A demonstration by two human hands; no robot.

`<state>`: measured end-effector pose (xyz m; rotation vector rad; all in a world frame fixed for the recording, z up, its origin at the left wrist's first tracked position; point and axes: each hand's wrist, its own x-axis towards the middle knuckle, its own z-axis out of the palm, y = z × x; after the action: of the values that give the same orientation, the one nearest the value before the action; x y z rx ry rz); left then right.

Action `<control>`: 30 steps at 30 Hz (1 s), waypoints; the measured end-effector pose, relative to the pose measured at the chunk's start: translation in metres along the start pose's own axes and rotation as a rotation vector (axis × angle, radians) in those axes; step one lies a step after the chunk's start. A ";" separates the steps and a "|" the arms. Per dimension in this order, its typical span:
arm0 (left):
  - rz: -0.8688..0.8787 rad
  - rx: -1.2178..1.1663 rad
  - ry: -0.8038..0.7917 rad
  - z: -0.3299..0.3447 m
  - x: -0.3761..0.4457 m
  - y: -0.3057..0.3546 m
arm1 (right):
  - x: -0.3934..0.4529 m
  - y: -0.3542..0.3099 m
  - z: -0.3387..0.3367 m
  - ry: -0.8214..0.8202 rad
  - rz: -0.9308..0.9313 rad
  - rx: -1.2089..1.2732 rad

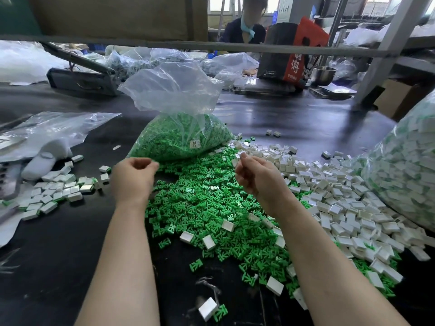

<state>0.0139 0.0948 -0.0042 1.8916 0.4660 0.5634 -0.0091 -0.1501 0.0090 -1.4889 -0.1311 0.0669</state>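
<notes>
Black workbench [58, 255] heaped with green clips [211, 208] and white caps [329, 196], spread within reach, likely for pairing; left hand [134, 177] hovers, loosely curled, seemingly empty; right hand [256, 175] curled, grasp unclear.

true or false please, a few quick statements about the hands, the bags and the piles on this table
1. The clear bag beyond the hands holds green pieces. True.
2. The loose pile between the forearms is red. False: it is green.
3. The left hand and right hand lie flat on the table. False: both are above the pile, fingers curled.
4. White caps lie to the right of the right hand. True.
</notes>
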 end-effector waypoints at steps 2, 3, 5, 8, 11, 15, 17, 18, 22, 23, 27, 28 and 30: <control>-0.081 0.234 0.151 -0.012 0.003 -0.010 | -0.001 -0.002 0.001 0.009 -0.009 -0.050; -0.124 0.331 0.199 -0.017 0.002 -0.013 | -0.002 -0.003 0.001 0.012 -0.012 -0.068; -0.167 0.440 0.237 -0.019 0.001 -0.017 | -0.003 -0.004 0.001 0.017 -0.012 -0.087; -0.165 0.490 0.229 -0.017 -0.002 -0.016 | -0.002 -0.005 -0.002 0.037 -0.007 -0.119; -0.120 0.521 0.223 -0.015 -0.004 -0.014 | 0.000 -0.003 -0.006 0.044 -0.002 -0.150; 0.075 0.460 0.247 -0.002 -0.011 -0.005 | 0.002 -0.002 -0.009 0.043 -0.008 -0.162; 0.137 0.412 0.147 0.009 -0.016 -0.002 | 0.003 -0.002 -0.010 0.044 -0.010 -0.168; 0.141 0.404 0.081 0.015 -0.019 -0.003 | 0.003 -0.003 -0.010 0.049 -0.008 -0.174; 0.072 0.309 -0.084 0.031 -0.022 -0.007 | 0.004 -0.003 -0.014 0.113 -0.006 -0.195; 0.050 0.246 -0.105 0.034 -0.023 -0.005 | 0.004 -0.003 -0.015 0.140 -0.002 -0.200; 0.042 0.151 -0.224 0.051 -0.028 0.001 | 0.006 0.000 -0.021 0.250 0.006 -0.408; 0.042 0.130 -0.260 0.055 -0.030 0.002 | 0.007 0.001 -0.023 0.271 -0.003 -0.509; 0.027 0.060 -0.344 0.061 -0.035 0.007 | 0.007 0.004 -0.027 0.290 -0.019 -0.715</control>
<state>0.0216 0.0275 -0.0238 2.0044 0.2347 0.2347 0.0016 -0.1751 0.0034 -2.1897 0.0779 -0.2354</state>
